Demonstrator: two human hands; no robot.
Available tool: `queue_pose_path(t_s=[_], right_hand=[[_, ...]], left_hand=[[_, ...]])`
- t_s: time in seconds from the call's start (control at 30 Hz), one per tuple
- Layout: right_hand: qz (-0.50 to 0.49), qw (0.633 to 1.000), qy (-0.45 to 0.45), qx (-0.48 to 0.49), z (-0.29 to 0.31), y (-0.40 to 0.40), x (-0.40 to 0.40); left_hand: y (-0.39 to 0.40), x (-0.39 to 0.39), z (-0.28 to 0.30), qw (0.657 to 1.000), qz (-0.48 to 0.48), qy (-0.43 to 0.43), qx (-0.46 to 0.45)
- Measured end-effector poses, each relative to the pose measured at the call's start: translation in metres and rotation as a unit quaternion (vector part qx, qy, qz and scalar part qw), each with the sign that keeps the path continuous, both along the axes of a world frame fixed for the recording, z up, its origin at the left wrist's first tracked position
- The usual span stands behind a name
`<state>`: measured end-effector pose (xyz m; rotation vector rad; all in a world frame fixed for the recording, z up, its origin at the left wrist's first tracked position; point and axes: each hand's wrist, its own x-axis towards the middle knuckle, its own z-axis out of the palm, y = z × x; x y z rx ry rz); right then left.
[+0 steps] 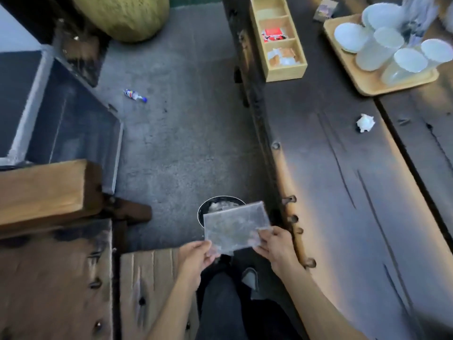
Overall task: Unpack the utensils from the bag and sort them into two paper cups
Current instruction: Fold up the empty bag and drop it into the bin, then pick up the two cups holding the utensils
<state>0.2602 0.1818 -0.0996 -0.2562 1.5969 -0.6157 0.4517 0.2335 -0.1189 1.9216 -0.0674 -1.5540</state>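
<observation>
A dark, scarred wooden bench (343, 180) runs along the right, beside a grey concrete floor (176, 133). On the bench: one wooden tray (382, 87) carrying about seven white cups (389, 38), one three-compartment wooden box (279, 38), one crumpled white scrap (365, 123). Both hands — left hand (198, 257), right hand (274, 245) — hold one clear bag (236, 228), fingers pinching its lower corners, over a round black bin (204, 212) on the floor.

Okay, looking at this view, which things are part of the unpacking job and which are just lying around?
Job: clear plastic bag, held at its near corners by left hand and right hand; white cups on the wooden tray.

Lying about: crumpled paper, sachet box, bottle on the floor, bin.
</observation>
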Motion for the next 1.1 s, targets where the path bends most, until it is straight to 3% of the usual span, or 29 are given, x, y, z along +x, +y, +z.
queue_pose_path(t_s=[0.17, 0.43, 0.7, 0.8, 0.93, 1.1], right_hand=[[-0.057, 0.994, -0.022, 0.095, -0.112, -0.015, 0.024], [-0.038, 0.992, -0.005, 0.120, -0.265, -0.044, 0.040], [-0.023, 0.994, -0.016, 0.109, -0.346, -0.073, 0.047], [0.002, 0.994, -0.028, 0.107, -0.344, -0.076, 0.049], [0.047, 0.995, 0.020, 0.082, -0.293, -0.069, 0.050], [0.070, 0.995, 0.054, -0.039, -0.168, -0.070, 0.057]], left_hand=[[-0.021, 0.018, -0.091, 0.995, 0.092, -0.009, 0.037], [-0.058, 0.040, -0.250, 0.994, 0.074, -0.052, 0.060], [-0.082, 0.044, -0.336, 0.994, 0.091, -0.041, 0.039], [-0.081, 0.048, -0.349, 0.995, 0.081, -0.050, 0.040], [-0.069, 0.056, -0.329, 0.993, 0.042, -0.103, 0.039], [-0.081, 0.056, -0.208, 0.983, -0.030, -0.171, -0.054]])
